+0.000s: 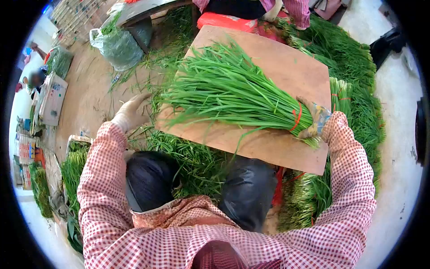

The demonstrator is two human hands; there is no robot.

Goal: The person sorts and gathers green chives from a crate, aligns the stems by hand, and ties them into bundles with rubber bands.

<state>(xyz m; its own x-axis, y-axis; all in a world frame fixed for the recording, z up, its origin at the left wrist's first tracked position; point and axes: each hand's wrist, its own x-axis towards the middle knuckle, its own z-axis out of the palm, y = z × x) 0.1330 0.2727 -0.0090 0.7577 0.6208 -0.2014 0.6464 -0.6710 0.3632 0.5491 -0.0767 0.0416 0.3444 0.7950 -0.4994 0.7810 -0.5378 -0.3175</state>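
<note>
A large bunch of garlic chives [237,92] lies across a brown board [286,58], its leaf tips pointing left and its cut ends to the right. A red band [297,115] circles it near the cut ends. My right hand [316,117], in a patterned glove, is closed around the bunch beside that band. Off the board's left edge, my left hand [133,111] wears a pale glove. Its fingers are apart with nothing in them, a short distance from the leaf tips.
Stacked chive bunches [354,89] line the right side. Loose leaves [188,166] litter the floor between my knees. A clear plastic bag [118,47] stands upper left near a bench [148,9]. Another person's sleeve [298,11] shows at the top, and white crates [53,98] stand far left.
</note>
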